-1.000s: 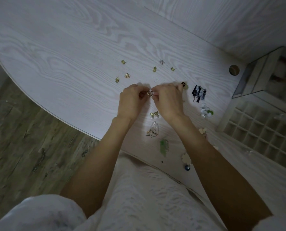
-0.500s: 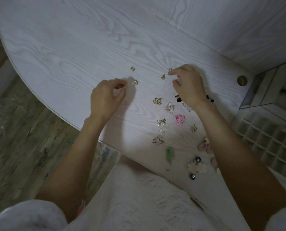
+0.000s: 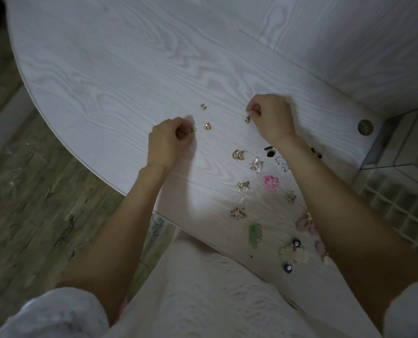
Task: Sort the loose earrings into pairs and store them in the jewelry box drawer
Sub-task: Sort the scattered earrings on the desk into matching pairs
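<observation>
Many small earrings lie on the white wood-grain table [image 3: 110, 76]. My left hand [image 3: 166, 145] pinches a small gold earring [image 3: 193, 129] at its fingertips, right at the table surface. Two loose gold earrings [image 3: 203, 106] [image 3: 207, 126] lie just to its right. My right hand [image 3: 272, 118] is curled, its fingertips pinched together; another gold earring [image 3: 247, 119] touches its thumb, and what the fingers hold is hidden. The jewelry box drawer [image 3: 398, 211], a grid of small compartments, sits at the right edge beyond my right forearm.
Nearer me lie gold hoops [image 3: 238, 154], a pink flower earring [image 3: 271, 183], a green earring [image 3: 254, 232], a cream flower earring [image 3: 293, 254] and blue beads [image 3: 287, 268]. The glass-sided jewelry box [image 3: 413, 142] stands at the right. A round cable hole [image 3: 365, 127] is beside it. The table's curved edge drops to the floor on the left.
My hands were together over one earring and have parted. The left went left to the gold earrings; the right reached to the far ones and closed its fingers. The view tilted.
</observation>
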A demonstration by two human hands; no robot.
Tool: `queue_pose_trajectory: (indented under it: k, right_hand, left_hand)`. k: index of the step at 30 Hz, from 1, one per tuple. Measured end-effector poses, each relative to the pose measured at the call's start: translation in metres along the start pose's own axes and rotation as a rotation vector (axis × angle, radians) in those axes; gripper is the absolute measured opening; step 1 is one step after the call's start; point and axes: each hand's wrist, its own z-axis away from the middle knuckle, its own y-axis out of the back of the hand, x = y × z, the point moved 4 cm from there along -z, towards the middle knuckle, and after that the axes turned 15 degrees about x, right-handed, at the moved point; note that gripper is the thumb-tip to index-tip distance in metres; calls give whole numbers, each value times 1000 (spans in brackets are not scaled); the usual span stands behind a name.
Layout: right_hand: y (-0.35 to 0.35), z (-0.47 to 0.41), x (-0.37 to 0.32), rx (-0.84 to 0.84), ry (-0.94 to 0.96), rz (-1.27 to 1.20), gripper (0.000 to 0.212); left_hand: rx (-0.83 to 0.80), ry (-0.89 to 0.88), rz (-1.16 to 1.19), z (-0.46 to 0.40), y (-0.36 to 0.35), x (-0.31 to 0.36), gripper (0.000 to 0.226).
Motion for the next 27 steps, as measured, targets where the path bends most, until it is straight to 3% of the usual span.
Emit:
queue_pose_trajectory:
  k: [16, 21, 27]
  right_hand:
    - [10, 29, 9, 47, -1, -87, 12]
    - [7, 46, 6, 34, -45, -203, 22]
    - [23, 56, 13, 133, -126, -181, 20]
  left_hand:
    - [-7, -61, -50, -1, -5, 7, 15]
    - [-37, -79, -66, -5, 1, 12, 21]
    - [-65, -299, -195, -14, -14, 29, 19]
